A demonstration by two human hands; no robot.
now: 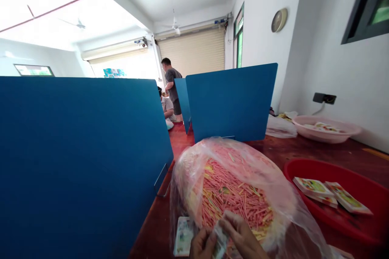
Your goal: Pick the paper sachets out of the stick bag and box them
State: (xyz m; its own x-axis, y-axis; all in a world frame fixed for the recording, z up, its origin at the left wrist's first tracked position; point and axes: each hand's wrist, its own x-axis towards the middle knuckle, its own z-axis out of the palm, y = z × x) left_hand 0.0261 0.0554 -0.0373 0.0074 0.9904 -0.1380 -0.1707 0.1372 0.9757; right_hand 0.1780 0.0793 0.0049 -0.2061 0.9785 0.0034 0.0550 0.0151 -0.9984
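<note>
My left hand and my right hand are close together at the bottom of the head view. Between their fingers is a small, pale, partly see-through plastic packet, gripped from both sides. Its contents are too blurred to make out. Just beyond my hands lies a large clear plastic bag, its mouth open towards me. Thin pink and yellow sticks fill it. Left of my left hand, a flat printed packet rests on the dark red table, partly behind the bag's loose film.
A red basin with several printed packets stands to the right. Behind it is a pink basin near the wall. Blue dividers rise at the left and behind the bag. Two people are farther back.
</note>
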